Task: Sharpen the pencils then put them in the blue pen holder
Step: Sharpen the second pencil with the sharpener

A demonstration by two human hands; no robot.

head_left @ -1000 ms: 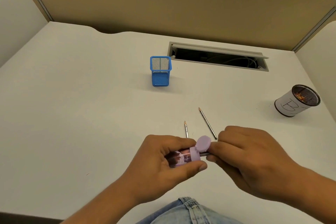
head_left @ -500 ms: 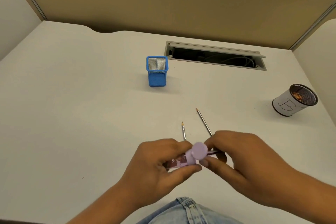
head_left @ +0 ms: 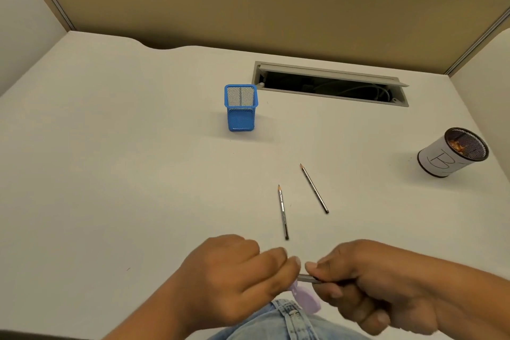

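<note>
My left hand (head_left: 234, 279) is closed around a purple sharpener (head_left: 306, 298); only its lilac lid hangs out below my fingers. My right hand (head_left: 369, 281) pinches a dark pencil (head_left: 310, 279) whose tip end goes into my left fist. Both hands are at the near edge of the white desk (head_left: 124, 174). Two more pencils lie on the desk just beyond them, tips pointing away: one (head_left: 283, 212) close to my left hand, the other (head_left: 314, 188) further right. The blue mesh pen holder (head_left: 241, 107) stands upright further back, apart from everything.
A white-wrapped mesh cup (head_left: 447, 154) marked "B" holds shavings at the right. An open cable slot (head_left: 328, 84) cuts the desk behind the holder. Beige partition walls close the back and sides. Jeans show below the desk edge.
Both hands have dropped toward the desk's near edge and turned, so the sharpener is now mostly hidden in my left fist. Both loose pencils now show in full.
</note>
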